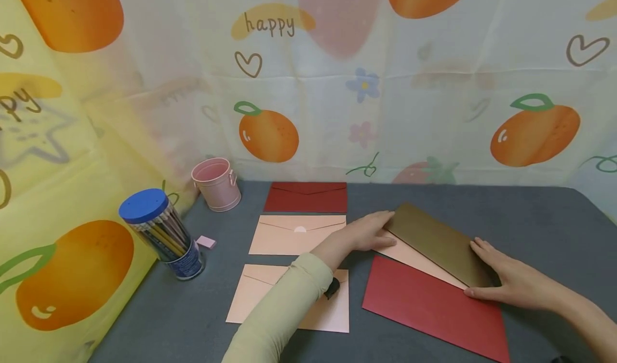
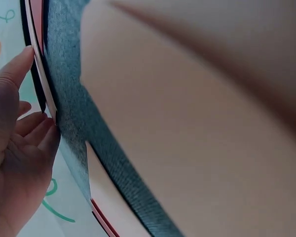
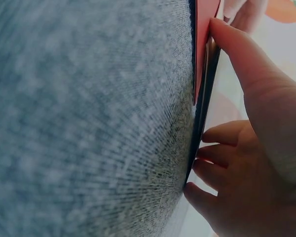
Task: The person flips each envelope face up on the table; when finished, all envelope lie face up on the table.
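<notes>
A brown envelope (image 1: 438,240) lies slantwise over a pale pink envelope (image 1: 414,257), whose near edge shows as a strip. Below them, closer to me, is a red envelope (image 1: 434,309). My left hand (image 1: 361,233) holds the left end of the brown and pink envelopes; its thumb (image 2: 19,66) is at one edge and the fingers are at another. The right hand (image 1: 516,277) grips the right end of the brown envelope between the thumb at the near corner and fingers at the far edge. In the right wrist view, the thumb (image 3: 237,47) touches the stacked edges.
Left of the stack, a dark red envelope (image 1: 306,197), a pink one with a white seal (image 1: 279,237) and another pink one (image 1: 246,299) form a column. My left forearm crosses the nearest. A blue-lidded pencil jar (image 1: 166,229), pink bucket (image 1: 217,189) and small pink block (image 1: 206,242) stand farther left.
</notes>
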Motion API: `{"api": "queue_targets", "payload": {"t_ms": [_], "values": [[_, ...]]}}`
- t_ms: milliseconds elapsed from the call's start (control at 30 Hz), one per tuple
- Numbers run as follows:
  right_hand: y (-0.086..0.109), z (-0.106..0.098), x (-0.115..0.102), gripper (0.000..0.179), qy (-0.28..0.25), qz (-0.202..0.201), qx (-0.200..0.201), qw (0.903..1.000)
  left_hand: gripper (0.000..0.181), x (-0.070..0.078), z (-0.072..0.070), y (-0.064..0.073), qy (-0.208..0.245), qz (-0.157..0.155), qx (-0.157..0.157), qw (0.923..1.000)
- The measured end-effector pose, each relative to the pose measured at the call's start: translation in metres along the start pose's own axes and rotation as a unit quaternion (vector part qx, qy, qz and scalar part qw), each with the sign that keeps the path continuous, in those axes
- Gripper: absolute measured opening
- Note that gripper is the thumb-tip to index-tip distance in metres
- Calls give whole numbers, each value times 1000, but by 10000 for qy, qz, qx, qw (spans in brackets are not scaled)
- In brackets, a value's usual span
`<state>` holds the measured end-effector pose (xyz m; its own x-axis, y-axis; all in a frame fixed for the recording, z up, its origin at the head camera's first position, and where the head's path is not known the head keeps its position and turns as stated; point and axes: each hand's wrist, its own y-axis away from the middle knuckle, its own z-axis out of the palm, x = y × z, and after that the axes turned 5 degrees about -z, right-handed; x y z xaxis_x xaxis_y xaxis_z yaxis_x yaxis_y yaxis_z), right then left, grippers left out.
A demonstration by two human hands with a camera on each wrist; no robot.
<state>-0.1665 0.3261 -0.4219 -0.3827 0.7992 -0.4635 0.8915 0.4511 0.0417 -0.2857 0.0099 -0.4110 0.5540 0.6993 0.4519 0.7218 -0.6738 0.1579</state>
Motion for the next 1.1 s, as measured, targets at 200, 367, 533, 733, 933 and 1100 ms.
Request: {"api": "queue_targets", "payload": {"t_ms": [200, 367, 533, 733, 933, 1100], "values": [[0, 0, -1, 103, 28, 37, -77, 10000, 70, 2, 1, -3, -107, 22, 59, 9999], [0, -1, -2, 103, 95, 47, -67, 9999, 68, 3, 2, -4, -45, 112, 184, 9998], [-1, -2, -2, 102, 184, 47, -25, 9998, 63, 4, 4, -5, 81, 122, 402, 9991], [0, -3, 1, 98, 145, 22, -34, 9999, 50, 6, 4, -5, -153, 123, 694, 9974], [2, -7, 4, 90, -17, 1, -80, 10000, 37, 6, 3, -3, -337, 132, 948, 9948], [4, -11, 6, 80, -22, -111, 36, 9999, 33, 5, 0, 1, -51, 159, 1119, 9936]]}}
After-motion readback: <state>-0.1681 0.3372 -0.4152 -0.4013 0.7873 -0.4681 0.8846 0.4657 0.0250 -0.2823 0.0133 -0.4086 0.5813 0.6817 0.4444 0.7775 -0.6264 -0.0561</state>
